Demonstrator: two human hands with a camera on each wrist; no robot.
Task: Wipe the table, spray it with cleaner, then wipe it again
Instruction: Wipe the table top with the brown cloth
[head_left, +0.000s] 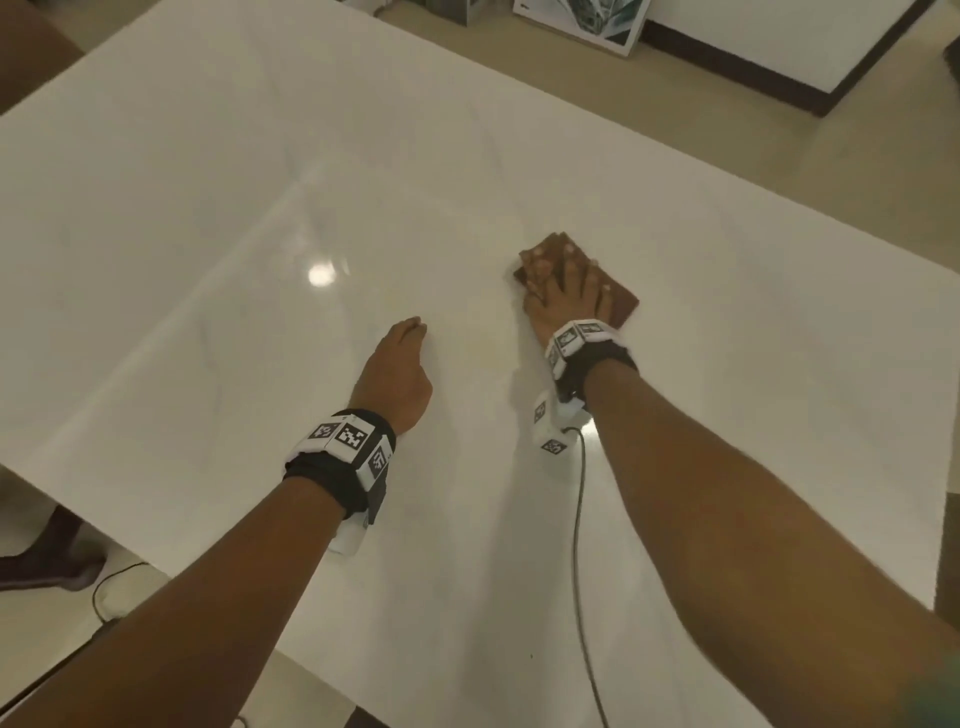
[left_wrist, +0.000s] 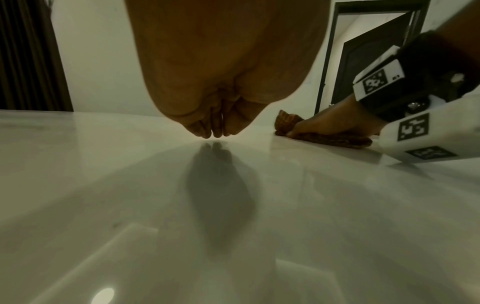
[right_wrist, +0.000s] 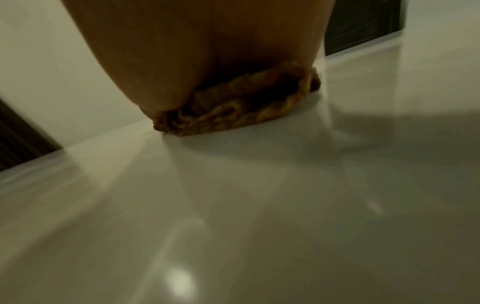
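Both my forearms reach over the glossy white table (head_left: 208, 156).
Right hand (head_left: 563, 296) lies flat, fingers spread, pressing the soft brown folded cloth (head_left: 621, 304); it looks light and should slide easily. Left hand (head_left: 400, 374) rests beside it, loosely curled, holding nothing.

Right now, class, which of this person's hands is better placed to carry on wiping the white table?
Right. The right hand already presses flat on the brown cloth on the table; the left hand holds nothing.

Cloth (head_left: 582, 283) flat on the bench (head_left: 208, 208), right hand (head_left: 563, 301) on top of it, left hand (head_left: 397, 379) to its left, fingertips at the bench surface
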